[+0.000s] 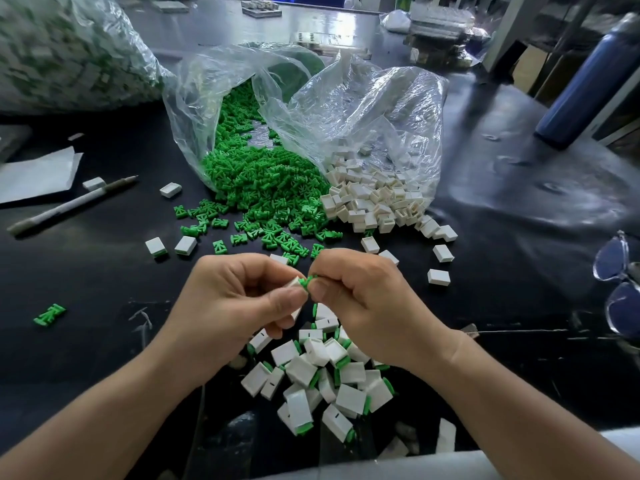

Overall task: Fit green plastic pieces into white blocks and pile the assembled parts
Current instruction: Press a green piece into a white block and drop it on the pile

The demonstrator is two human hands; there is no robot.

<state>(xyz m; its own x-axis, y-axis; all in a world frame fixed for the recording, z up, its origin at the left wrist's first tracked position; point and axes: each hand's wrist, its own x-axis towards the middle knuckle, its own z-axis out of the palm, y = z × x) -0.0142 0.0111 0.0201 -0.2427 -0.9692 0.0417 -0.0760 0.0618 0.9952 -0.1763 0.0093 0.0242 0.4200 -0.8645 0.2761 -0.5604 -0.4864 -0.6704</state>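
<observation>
My left hand [228, 299] pinches a small white block [295, 283] between thumb and fingers. My right hand [363, 303] pinches a green plastic piece [307, 282] whose end meets the block's open end. Below both hands lies a pile of assembled parts [322, 379], white blocks with green ends showing. Farther back, loose green pieces [263, 188] spill from a clear bag, and white blocks [374, 202] spill from a second clear bag beside it.
A pen [69, 206] and white paper [38, 174] lie at the left on the black table [519, 271]. Stray white blocks [439, 277] and a green piece [50, 314] are scattered around. Eyeglasses [620, 282] sit at the right edge, a blue bottle [588, 81] behind them.
</observation>
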